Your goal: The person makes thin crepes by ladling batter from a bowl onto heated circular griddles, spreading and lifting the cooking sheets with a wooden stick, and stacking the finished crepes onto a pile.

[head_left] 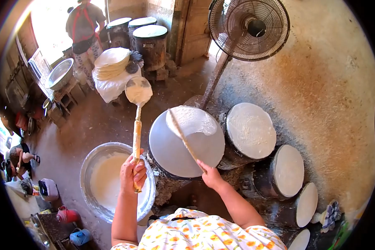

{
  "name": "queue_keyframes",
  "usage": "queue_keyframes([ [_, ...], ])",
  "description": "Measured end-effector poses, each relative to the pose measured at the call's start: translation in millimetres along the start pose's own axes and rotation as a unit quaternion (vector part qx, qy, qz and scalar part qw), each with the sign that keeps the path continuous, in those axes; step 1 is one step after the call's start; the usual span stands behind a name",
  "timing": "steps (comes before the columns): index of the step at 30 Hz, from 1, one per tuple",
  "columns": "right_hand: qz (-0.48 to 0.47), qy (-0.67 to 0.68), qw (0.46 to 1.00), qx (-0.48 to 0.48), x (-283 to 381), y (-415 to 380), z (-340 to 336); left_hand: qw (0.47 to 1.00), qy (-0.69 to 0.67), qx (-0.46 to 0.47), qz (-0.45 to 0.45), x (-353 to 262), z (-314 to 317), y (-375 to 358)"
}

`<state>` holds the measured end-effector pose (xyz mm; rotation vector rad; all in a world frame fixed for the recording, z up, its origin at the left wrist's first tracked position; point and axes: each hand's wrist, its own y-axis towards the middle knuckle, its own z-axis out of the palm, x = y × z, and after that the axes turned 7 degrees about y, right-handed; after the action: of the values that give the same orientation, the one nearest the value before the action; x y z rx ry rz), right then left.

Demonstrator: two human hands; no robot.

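Observation:
My left hand (133, 171) is closed around the wooden handle of a ladle (138, 91), whose round bowl, coated with pale batter, is raised beyond the big basin (86, 183). That basin holds creamy white batter. My right hand (213, 178) grips a thin wooden stick (183, 138), which slants across the large round griddle (175, 152). White batter (193, 121) forms a curved patch on the griddle's far part; the nearer part is smooth and grey.
More round griddles, one (251, 130) covered in white, curve along the right. A standing fan (249, 29) rises beyond them. At the back left, a person (85, 33) stands near stacked pale sheets (111, 62) and drums (151, 48). Another person (21, 158) is at the left edge.

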<state>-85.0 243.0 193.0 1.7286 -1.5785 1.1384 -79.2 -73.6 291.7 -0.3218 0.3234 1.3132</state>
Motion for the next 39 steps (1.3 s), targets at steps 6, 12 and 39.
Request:
queue_keyframes([
  [6,0.056,0.018,0.995,-0.086,-2,-14,-39,0.982,0.164,-0.093,0.005,2,-2,2],
  [12,0.134,0.055,0.989,0.024,23,38,-35,0.976,0.156,-0.151,0.01,12,-5,-1],
  [39,0.059,0.091,0.972,0.209,-4,34,-100,0.957,0.191,-0.212,0.052,36,9,-38],
])
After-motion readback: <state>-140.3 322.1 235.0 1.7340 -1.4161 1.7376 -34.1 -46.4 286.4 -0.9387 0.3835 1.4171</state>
